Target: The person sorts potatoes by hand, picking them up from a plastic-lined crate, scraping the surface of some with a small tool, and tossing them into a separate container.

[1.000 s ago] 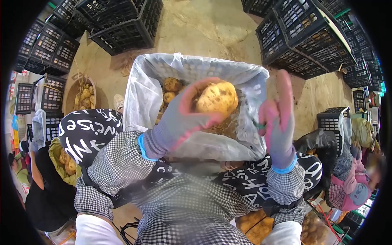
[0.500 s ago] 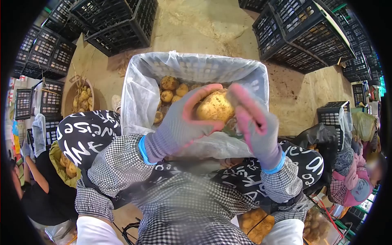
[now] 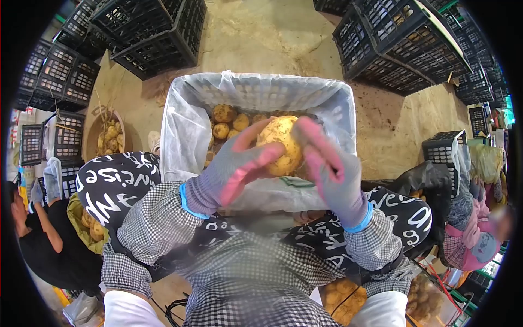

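One potato [image 3: 282, 132] between hands [image 3: 231, 166] [image 3: 336, 173], lined crate [image 3: 186, 128] below, stacked crates [image 3: 406, 46]

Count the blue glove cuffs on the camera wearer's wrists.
2: the left cuff, below the left hand that holds the potato; the right cuff, below the right hand at the potato's other side. Both wrists show, so none seems hidden.

Round yellow potato [image 3: 286, 140]: partly hidden by grey-pink gloved left hand [image 3: 235, 163]
Grey-pink gloved right hand [image 3: 339, 177]: fingertips blurred
Black plastic crates [image 3: 144, 52], upper left: cut off
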A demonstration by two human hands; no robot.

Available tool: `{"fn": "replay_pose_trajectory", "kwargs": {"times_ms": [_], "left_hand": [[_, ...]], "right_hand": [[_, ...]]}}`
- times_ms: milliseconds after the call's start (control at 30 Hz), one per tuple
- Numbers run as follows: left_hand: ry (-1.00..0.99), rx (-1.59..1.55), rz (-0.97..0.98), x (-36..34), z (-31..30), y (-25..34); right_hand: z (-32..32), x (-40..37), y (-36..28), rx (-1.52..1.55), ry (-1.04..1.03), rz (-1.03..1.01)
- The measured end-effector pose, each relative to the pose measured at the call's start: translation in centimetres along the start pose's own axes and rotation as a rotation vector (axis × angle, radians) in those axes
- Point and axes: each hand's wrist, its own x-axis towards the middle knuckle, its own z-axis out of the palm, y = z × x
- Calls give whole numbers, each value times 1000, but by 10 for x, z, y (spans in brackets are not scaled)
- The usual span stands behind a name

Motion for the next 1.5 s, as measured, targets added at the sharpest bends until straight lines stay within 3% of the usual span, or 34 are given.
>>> {"fn": "replay_pose_trajectory", "kwargs": {"times_ms": [267, 367, 467, 567, 700, 933, 967, 1100, 1200, 1267, 1400, 1500], "left_hand": [[-213, -458, -102, 10, -14, -10], [-32, -444, -156, 7, 4, -2], [-246, -592, -199, 12, -14, -13], [-256, -650, -246, 14, -15, -13], [-184, -526, -198, 13, -10, -12], [-97, -368, -164, 13, -2, -9], [-88, -338, -151, 13, -1, -10], [-15, -368, -136, 12, 3, -12], [-7, -323, -118, 15, 0, -14], [66, -311, -122, 14, 3, -15], [69, -268, -147, 11, 5, -10], [81, -200, -102, 9, 7, -6]], "right_hand": [[-4, 6, 0, 126, 139, 123], [-10, 9, -7, 173, 114, 252], [-4, 6, -14, 227, 48, 349], [-3, 3, -13, 259, 46, 378], [-1, -1, -8, 298, 70, 424], [8, -9, -3, 360, -49, 246], [11, -10, -6, 305, -111, 216], [18, -10, -5, 113, -14, 157], [16, -11, -5, -3, -136, 107], [17, -13, 1, 20, -116, 93], [6, -2, 16, -15, 216, 103], [-8, 3, 25, -3, 223, 224]]}}
